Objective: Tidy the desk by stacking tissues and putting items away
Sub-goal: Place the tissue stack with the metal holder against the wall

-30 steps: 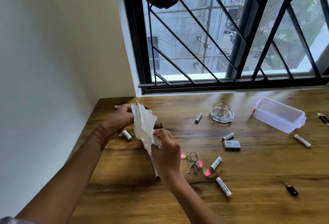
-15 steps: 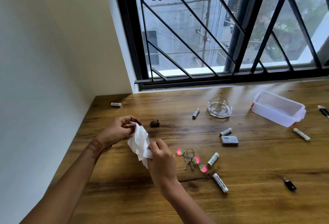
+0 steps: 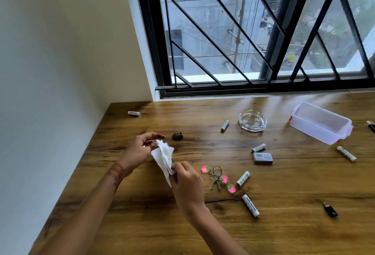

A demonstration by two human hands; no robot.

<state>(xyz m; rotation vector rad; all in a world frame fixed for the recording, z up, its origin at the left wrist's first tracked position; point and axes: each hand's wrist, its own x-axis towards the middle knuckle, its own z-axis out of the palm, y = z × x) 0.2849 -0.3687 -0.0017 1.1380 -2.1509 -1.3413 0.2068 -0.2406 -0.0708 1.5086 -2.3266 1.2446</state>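
Tissue (image 3: 164, 156), white and crumpled into folds, was held just above the tabletop (image 3: 142, 224) near its left side, between both hands. Scattered things lay around it. A small dark lump (image 3: 177, 135) sat just beyond the left hand, and a key ring with pink strawberry charms (image 3: 219, 177) lay just right of the right hand. White batteries were spread about: one (image 3: 134, 113) near the far left corner, one (image 3: 224, 126) beside a glass ashtray (image 3: 252, 120), another (image 3: 243, 178) by the keys. A grey box (image 3: 262, 157), a small black item (image 3: 330, 209) and an open white plastic container (image 3: 316, 133) sat well to the right.

The left hand (image 3: 140, 149) was angled in from the lower left, its grip pinching the tissue's upper end with curled fingers. The right hand (image 3: 188, 185) was below it, its grip pinching the lower edge.

The tabletop's left edge met a pale wall (image 3: 60, 62), its far edge a barred window (image 3: 223, 41). Open wood showed toward the near edge.
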